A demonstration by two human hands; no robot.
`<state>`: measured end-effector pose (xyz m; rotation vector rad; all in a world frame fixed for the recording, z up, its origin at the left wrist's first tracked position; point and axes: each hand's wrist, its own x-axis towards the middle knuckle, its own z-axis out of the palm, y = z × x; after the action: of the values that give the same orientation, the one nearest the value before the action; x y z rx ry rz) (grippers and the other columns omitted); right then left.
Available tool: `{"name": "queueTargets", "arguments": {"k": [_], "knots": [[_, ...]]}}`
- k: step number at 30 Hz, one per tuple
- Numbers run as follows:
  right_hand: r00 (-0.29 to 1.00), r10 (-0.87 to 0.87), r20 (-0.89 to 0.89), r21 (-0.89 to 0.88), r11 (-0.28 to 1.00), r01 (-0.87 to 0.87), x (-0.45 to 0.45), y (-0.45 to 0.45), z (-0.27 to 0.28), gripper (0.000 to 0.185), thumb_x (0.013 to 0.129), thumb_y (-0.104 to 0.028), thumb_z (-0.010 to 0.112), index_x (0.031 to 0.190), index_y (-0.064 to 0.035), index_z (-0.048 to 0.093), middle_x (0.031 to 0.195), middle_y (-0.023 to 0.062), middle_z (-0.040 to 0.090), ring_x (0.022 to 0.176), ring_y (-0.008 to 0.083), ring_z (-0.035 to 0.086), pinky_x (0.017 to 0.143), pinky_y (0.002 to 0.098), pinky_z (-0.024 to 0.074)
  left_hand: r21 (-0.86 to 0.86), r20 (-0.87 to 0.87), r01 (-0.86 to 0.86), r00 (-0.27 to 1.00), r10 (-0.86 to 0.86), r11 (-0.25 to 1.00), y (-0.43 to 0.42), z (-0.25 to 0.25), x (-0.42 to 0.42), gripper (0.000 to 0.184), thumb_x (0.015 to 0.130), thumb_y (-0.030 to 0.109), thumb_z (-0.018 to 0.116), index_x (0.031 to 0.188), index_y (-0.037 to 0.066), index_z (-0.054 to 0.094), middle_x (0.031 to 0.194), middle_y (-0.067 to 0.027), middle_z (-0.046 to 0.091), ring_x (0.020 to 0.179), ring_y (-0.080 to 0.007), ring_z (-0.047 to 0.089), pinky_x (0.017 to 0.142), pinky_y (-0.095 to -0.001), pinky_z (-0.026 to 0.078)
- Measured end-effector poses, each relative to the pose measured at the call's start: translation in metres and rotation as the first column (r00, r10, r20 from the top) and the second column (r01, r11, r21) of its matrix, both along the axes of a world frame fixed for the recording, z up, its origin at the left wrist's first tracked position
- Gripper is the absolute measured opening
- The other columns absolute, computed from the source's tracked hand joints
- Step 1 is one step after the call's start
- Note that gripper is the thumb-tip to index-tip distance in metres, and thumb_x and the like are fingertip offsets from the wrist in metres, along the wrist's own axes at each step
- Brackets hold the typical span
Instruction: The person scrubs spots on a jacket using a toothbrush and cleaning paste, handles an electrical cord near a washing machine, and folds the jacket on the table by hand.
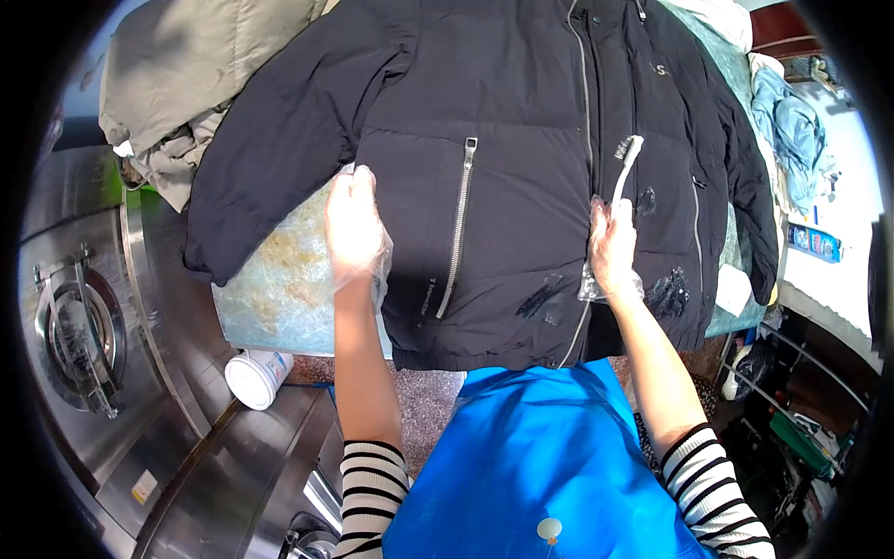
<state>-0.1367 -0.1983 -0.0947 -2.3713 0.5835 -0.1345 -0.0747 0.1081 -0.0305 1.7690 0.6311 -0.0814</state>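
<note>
A black padded jacket [521, 224] lies spread on the table, front side up, with its main zip partly undone at the hem. Wet, whitish smears show on both sides of its lower front. My right hand [612, 244], in a thin clear plastic glove, holds a white toothbrush-like brush [629, 168], bristles pointing left, over the jacket beside the main zip. At the jacket's left side edge, my left hand [357, 224], also gloved, has its fingers closed on the fabric near the sleeve. The fingertips are partly overexposed.
A beige padded garment [196, 74] is heaped at the table's back left. The table's worn green top [279, 279] shows below the sleeve. A white bucket [256, 379] stands left, by a steel machine [79, 326]. Blue cloth [792, 130] and a blue packet [815, 243] lie right.
</note>
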Motion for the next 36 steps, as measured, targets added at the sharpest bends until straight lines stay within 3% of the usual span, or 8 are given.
{"name": "queueTargets", "arguments": {"k": [10,14,15,18,23,28,32,36], "knots": [[1.000,0.016,-0.022,-0.010,1.000,-0.016,-0.012,-0.004,-0.005,0.024,0.097,-0.018,0.059,0.089,-0.0014,0.044,0.063,0.0172,0.053,0.053,0.0287,0.054,0.053,0.0367,0.0439,0.297,0.102,0.106,0.985,-0.142,0.949,0.016,-0.049,-0.009,0.031,0.101,0.027,0.052,0.085,0.000,0.053,0.070,-0.0093,0.052,0.065,-0.0154,0.046,0.064,-0.0343,0.042],[0.989,0.141,0.035,-0.155,0.979,-0.134,-0.011,-0.010,0.004,0.026,0.097,-0.021,0.059,0.087,-0.0013,0.046,0.062,0.0172,0.053,0.052,0.0300,0.054,0.052,0.0372,0.0432,0.345,0.123,0.028,0.990,-0.075,0.938,0.006,-0.048,-0.013,0.034,0.101,0.029,0.051,0.080,0.002,0.048,0.071,-0.0009,0.046,0.066,-0.0112,0.039,0.061,-0.0298,0.038],[0.989,0.151,-0.002,-0.136,0.979,-0.150,-0.010,-0.012,0.019,0.031,0.097,-0.028,0.058,0.089,-0.0018,0.045,0.063,0.0210,0.057,0.058,0.0403,0.060,0.054,0.0450,0.0452,0.328,0.129,0.000,0.991,-0.045,0.945,0.006,-0.050,-0.014,0.034,0.100,0.029,0.053,0.080,0.002,0.048,0.070,-0.0004,0.047,0.065,-0.0108,0.039,0.060,-0.0294,0.038],[0.978,0.186,-0.094,-0.015,0.982,-0.188,-0.010,-0.012,0.061,0.030,0.100,-0.030,0.053,0.089,-0.0024,0.047,0.068,0.0206,0.059,0.064,0.0377,0.062,0.059,0.0425,0.0468,0.239,0.117,-0.034,0.993,0.006,0.970,0.005,-0.053,-0.015,0.034,0.097,0.028,0.059,0.077,0.003,0.048,0.068,0.0019,0.045,0.063,-0.0089,0.036,0.057,-0.0281,0.035],[0.828,0.560,0.028,-0.032,0.828,-0.560,-0.024,0.024,0.081,0.031,0.099,-0.025,0.053,0.129,-0.0175,0.052,0.077,0.0184,0.064,0.068,0.0352,0.066,0.060,0.0451,0.0526,0.249,0.077,0.044,0.995,-0.065,0.967,0.015,-0.067,-0.013,0.039,0.091,0.033,0.067,0.078,-0.001,0.052,0.060,-0.0121,0.051,0.056,-0.0198,0.042,0.057,-0.0375,0.042],[0.633,0.768,-0.094,-0.029,0.633,-0.773,-0.020,0.065,0.070,0.043,0.094,-0.022,0.058,0.136,-0.0266,0.051,0.068,0.0146,0.061,0.060,0.0332,0.063,0.056,0.0456,0.0513,0.353,0.081,0.079,0.990,-0.114,0.932,0.017,-0.072,-0.013,0.040,0.091,0.038,0.066,0.079,0.001,0.054,0.062,-0.0189,0.056,0.054,-0.0310,0.049,0.057,-0.0417,0.043],[0.719,0.663,-0.206,-0.166,0.701,-0.694,-0.012,0.052,0.053,0.032,0.095,-0.022,0.057,0.127,-0.0228,0.058,0.070,0.0173,0.063,0.064,0.0337,0.065,0.058,0.0466,0.0513,0.373,0.099,0.089,0.986,-0.135,0.923,0.017,-0.074,-0.013,0.039,0.091,0.038,0.066,0.079,0.002,0.055,0.059,-0.0184,0.056,0.053,-0.0328,0.051,0.055,-0.0422,0.043],[0.739,0.659,-0.142,0.086,0.752,-0.654,-0.005,0.070,0.091,0.028,0.091,-0.010,0.063,0.119,-0.0086,0.064,0.090,0.0184,0.068,0.080,0.0316,0.069,0.067,0.0371,0.0544,0.406,0.152,0.041,0.982,-0.112,0.913,0.012,-0.072,-0.014,0.037,0.090,0.037,0.067,0.080,0.003,0.057,0.057,-0.0182,0.055,0.051,-0.0344,0.051,0.054,-0.0420,0.043]]}}
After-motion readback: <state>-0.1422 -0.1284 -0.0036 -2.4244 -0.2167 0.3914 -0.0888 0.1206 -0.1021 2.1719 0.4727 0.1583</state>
